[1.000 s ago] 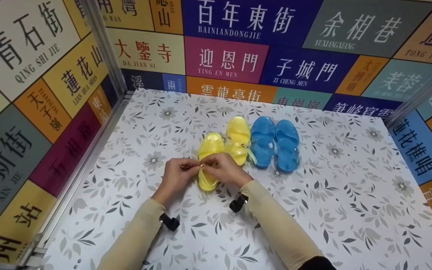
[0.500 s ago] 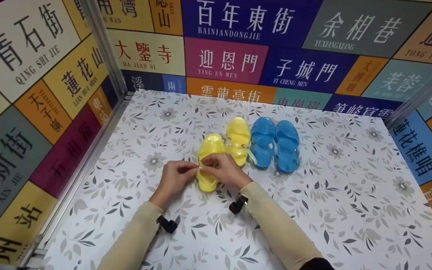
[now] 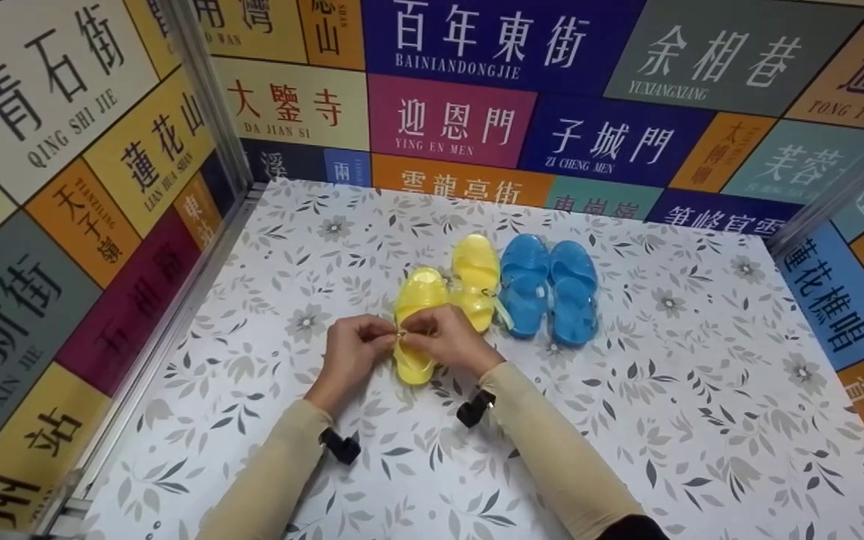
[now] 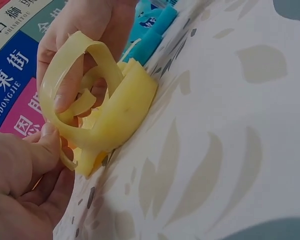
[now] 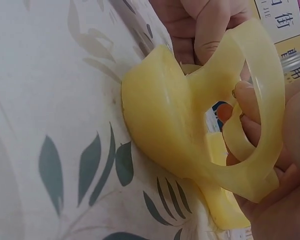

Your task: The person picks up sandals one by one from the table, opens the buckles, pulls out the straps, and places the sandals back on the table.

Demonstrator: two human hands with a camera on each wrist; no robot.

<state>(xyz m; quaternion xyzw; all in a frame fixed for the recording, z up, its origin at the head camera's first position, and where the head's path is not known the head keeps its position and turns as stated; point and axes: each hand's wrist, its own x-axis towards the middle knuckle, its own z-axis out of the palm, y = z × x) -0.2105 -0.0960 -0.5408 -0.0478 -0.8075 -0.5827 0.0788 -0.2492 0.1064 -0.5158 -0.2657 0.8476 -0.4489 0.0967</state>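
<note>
A yellow jelly sandal (image 3: 415,367) lies sole down on the table, toe pointing away from the person. At its left side, my left hand (image 3: 353,349) pinches the ankle strap between thumb and fingers. My right hand (image 3: 451,341) reaches across the sandal and pinches the strap (image 5: 271,85) near its small metal buckle, fingertips close to the left ones. In the left wrist view the strap (image 4: 52,80) arches up from the heel cup. The sandal's middle is partly hidden under the right hand. Its yellow mate (image 3: 475,259) stands just to the right.
Two blue jelly sandals (image 3: 526,255) lie side by side right of the yellow pair. A flower-patterned cloth covers the table (image 3: 672,405). Coloured sign-covered walls (image 3: 451,112) rise behind and at both sides, with metal posts (image 3: 218,97) at the corners.
Both hands stay at the sandal's strap with only small finger shifts. The left hand dips slightly, then comes back up. The sandals stay almost in place.
</note>
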